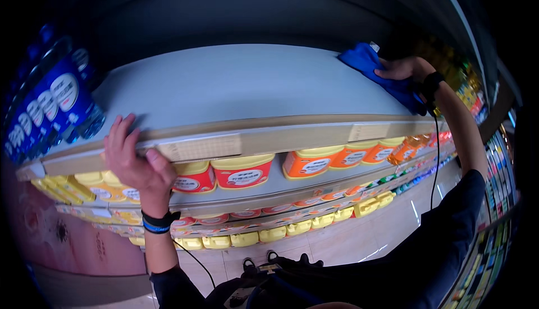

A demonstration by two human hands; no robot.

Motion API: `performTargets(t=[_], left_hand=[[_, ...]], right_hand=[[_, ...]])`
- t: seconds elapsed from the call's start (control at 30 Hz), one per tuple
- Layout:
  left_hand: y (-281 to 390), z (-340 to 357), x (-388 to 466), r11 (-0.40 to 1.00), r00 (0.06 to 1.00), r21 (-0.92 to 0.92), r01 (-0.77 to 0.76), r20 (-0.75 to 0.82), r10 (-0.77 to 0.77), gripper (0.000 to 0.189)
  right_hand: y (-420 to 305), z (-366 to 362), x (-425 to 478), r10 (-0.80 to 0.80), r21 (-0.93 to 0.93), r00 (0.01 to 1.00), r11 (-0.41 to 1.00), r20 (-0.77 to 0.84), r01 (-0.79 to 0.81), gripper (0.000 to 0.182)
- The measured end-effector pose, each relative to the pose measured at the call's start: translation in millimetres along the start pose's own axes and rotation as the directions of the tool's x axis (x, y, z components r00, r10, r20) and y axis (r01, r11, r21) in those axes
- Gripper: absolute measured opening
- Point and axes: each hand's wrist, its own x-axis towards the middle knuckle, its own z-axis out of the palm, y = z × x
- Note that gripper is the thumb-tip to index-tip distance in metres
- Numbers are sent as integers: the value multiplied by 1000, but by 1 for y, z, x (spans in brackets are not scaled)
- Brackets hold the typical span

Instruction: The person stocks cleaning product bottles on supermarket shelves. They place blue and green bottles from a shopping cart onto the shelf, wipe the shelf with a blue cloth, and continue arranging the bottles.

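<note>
My right hand [402,69] grips a blue cloth [363,61], pressed onto the far right of a pale shelf top [236,83]. Part of the cloth hangs towards the shelf's front edge, and a small white tag shows on it. My left hand [137,155] rests at the front edge on the left, fingers apart over the rim and nothing held in them. It is beside a price label strip [202,146] on the shelf's front rail.
Blue-labelled bottles [63,94] stand at the shelf's left end. Yellow-lidded red tubs [244,172] and orange tubs [313,163] sit on the tier below. Yellow jugs [246,238] line the bottom, above a tiled floor [349,229]. Thin black cables [436,161] run from both wrists.
</note>
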Motion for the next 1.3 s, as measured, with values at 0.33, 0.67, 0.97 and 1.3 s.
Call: performTargets(t=[0.33, 0.67, 0.97, 1.3], left_hand=[[-4, -8, 2, 991, 999, 128, 34, 3, -34, 64], [9, -21, 12, 989, 982, 148, 32, 178, -58, 67], [78, -22, 61, 976, 916, -109, 187, 379, -134, 64], [148, 27, 125, 925, 674, -320, -205, 640, 370, 36]], right_hand=[[-316, -3, -71, -819, -311, 566, 565, -97, 764, 99], [-313, 18, -118, -965, -93, 257, 262, -56, 961, 67], [-160, 55, -91, -887, -154, 320, 386, -332, 910, 66], [-78, 92, -86, -704, 3, 228, 306, -673, 952, 48]])
